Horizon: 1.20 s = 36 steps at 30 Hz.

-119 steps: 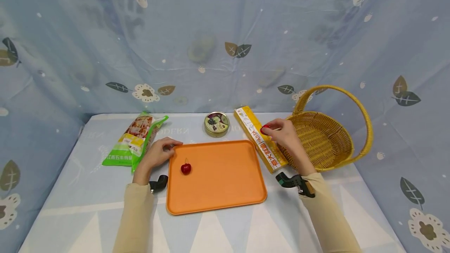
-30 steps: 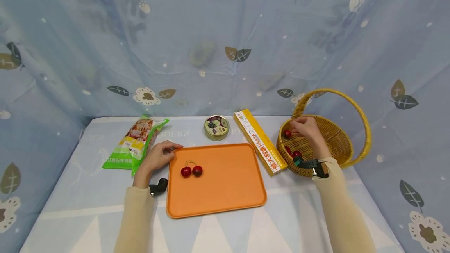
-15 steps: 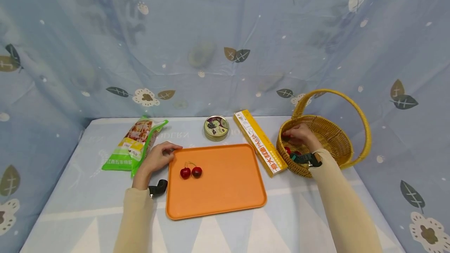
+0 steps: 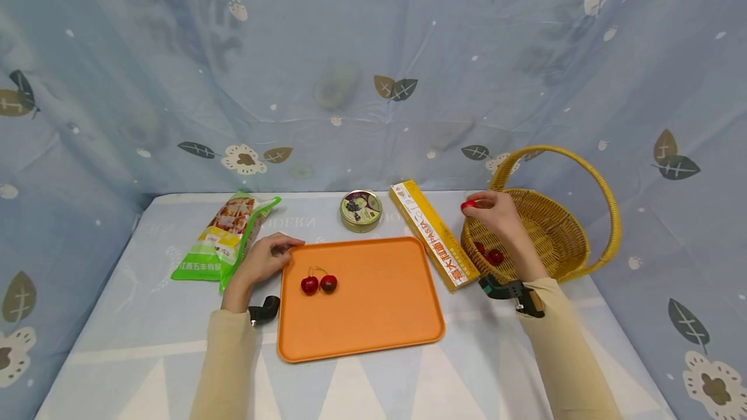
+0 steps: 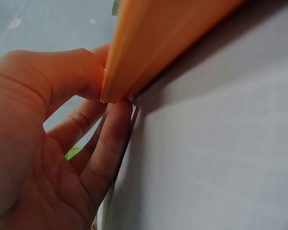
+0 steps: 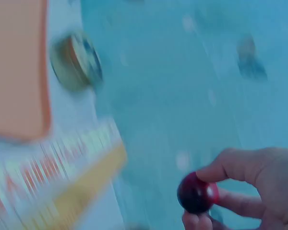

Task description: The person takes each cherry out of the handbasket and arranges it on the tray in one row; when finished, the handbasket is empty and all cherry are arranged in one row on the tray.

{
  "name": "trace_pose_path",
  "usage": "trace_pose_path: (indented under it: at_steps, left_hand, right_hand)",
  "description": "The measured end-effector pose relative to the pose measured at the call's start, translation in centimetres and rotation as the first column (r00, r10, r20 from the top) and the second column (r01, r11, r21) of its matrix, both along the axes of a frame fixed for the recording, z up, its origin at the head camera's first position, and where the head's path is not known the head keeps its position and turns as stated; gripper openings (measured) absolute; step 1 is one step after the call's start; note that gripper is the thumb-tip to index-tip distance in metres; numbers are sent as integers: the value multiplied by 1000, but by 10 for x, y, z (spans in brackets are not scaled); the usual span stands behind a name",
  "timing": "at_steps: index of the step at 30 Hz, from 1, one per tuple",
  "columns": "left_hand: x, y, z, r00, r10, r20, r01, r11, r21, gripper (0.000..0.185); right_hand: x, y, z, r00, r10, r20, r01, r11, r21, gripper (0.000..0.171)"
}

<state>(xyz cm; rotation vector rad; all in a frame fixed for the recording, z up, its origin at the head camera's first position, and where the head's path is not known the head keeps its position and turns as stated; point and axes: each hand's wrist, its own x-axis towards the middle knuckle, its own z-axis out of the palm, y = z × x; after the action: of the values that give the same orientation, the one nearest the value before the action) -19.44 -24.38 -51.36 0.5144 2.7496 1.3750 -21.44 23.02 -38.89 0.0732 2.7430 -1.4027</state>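
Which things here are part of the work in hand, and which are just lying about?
In use: cherry pinched in the right hand; basket with more cherries; orange tray with two cherries, its corner held by the left hand.

Lying about: snack bag; round tin; pasta box.

Your tray [image 4: 373,316] lies in the middle of the worktop [image 4: 128,316], with two cherries [image 4: 318,284] on its left part. Your left hand [image 4: 262,261] grips its far left corner, and the snack bag [image 4: 224,235] lies left of that hand. Behind the tray stands the tin [image 4: 360,210]. The pasta box [image 4: 433,233] lies between tray and basket [image 4: 578,238]. Your right hand [image 4: 495,216] holds a cherry [image 4: 468,205] over the basket's left rim; more cherries [image 4: 490,253] lie inside it.
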Motion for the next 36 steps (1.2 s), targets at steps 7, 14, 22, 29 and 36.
trace_pose_path:
  at_steps: [7, 14, 22, 29, 36]
  left_hand:
    - [0, 0, -1, 1000, 5, 3, -5, 1000, 0, 35]
    - [1, -1, -4, 1000, 11, 19, -11, 1000, -1, 35]
    - [-1, 0, -3, 1000, 8, 14, -8, 1000, -1, 36]
    - [-1, 2, -1, 1000, 0, 10, 0, 1000, -10, 35]
    - [0, 1, -1, 1000, 8, 11, -8, 1000, -11, 35]
  right_hand:
    - [28, -98, -43, 971, 239, -28, -241, 965, -101, 30]
    - [53, -164, -88, 941, 338, 18, -338, 941, -23, 28]
    - [67, -197, -101, 935, 354, -13, -354, 935, 28, 27]
    - [72, -205, -104, 950, 313, -18, -312, 950, 15, 34]
    - [74, -205, -103, 955, 294, 19, -295, 955, 28, 44]
